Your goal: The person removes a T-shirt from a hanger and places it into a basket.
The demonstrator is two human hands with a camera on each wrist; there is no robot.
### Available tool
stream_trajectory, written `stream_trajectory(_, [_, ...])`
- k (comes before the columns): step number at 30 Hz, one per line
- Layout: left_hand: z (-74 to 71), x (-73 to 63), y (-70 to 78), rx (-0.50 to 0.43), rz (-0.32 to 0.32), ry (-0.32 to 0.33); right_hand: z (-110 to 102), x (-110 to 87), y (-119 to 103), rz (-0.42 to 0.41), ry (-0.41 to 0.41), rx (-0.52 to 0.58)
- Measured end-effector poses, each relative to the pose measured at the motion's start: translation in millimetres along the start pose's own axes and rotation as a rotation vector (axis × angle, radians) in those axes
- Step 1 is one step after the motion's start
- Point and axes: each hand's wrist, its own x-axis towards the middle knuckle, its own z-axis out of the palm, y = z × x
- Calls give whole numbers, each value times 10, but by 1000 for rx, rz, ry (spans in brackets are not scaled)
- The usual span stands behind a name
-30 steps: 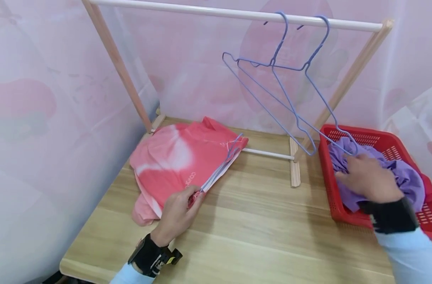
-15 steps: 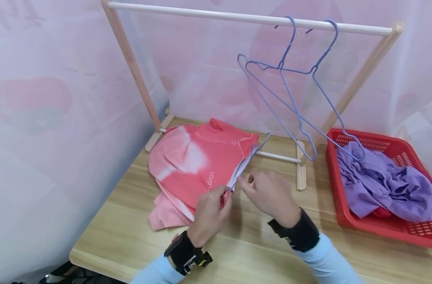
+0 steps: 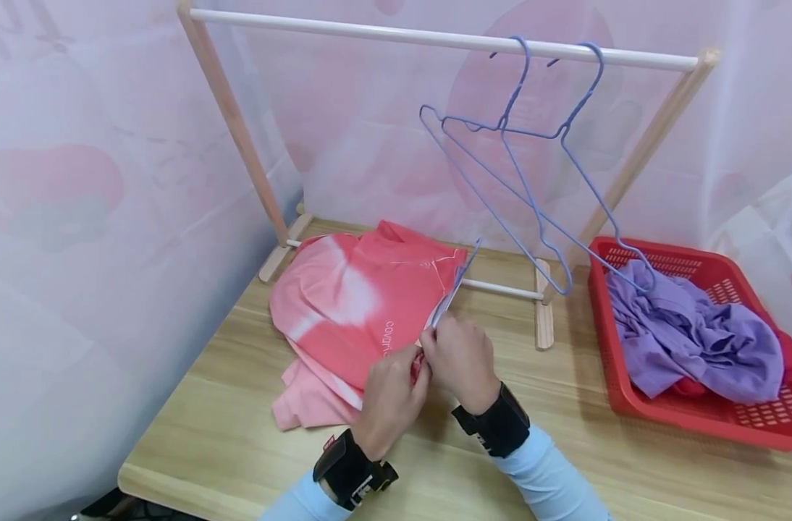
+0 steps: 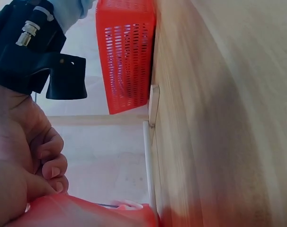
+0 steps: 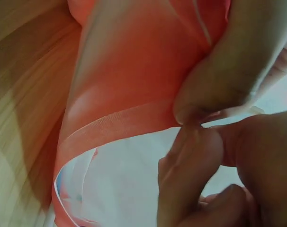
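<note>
A coral and white tie-dyed T-shirt (image 3: 396, 289) lies spread on the table, its open hem toward the right. A blue wire hanger (image 3: 472, 253) sticks out at that opening. My left hand (image 3: 389, 398) grips the near corner of the hem, with bunched red cloth showing between thumb and fingers. Close beside it, my right hand (image 3: 462, 362) pinches the same edge with thumb and forefinger, and the hanger's wire runs up from there. In the right wrist view the T-shirt's hem (image 5: 120, 118) gapes, its white inside showing, with fingers meeting at the edge.
Two blue wire hangers (image 3: 507, 130) hang from the white rail (image 3: 370, 32) of a wooden rack behind the T-shirt. At the right stands a red plastic basket (image 3: 601, 347) with a crumpled purple garment (image 3: 696, 333) and some red cloth.
My right hand has come from the basket across to the T-shirt's hem and now pinches there beside the left. The left hand keeps its grip, and the T-shirt's opening has narrowed.
</note>
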Motion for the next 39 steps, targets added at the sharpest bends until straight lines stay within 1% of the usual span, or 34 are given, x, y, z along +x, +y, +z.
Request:
stream_trajectory(3, [-17,-52,-20,36,17,12,23,4,-20,13,-21,6])
stream_trajectory(7, [-57,-117,-32,73,21,23,36,17,-36,16,-34,16])
stream_trajectory(11, [-99,-202,-42,118,29,30,60,41,-16,13,-2,18])
stream_trajectory(15, [-132,-292,-53,123,49,10,92,74,10,-6,35,34])
stream_trajectory(18, [-162,-339,-64,124,58,3,112,109,4,-24,43,56])
stream_trajectory(22, [-205,-385,-91,140,54,14,144,166,-11,-32,40,67])
stream_trajectory(25, [-221,-422,-127,154,65,24,166,201,-16,-31,43,60])
stream_trajectory(30, [-233,-487,-227,179,122,70,199,256,-1,-22,60,55])
stream_trajectory(33, [-261,-519,-295,167,154,108,214,299,24,-13,74,46])
stream_trajectory(36, [-307,-532,-349,152,171,133,227,336,47,4,66,46])
stream_trajectory(39, [-341,-528,-396,150,164,151,232,366,57,15,60,45])
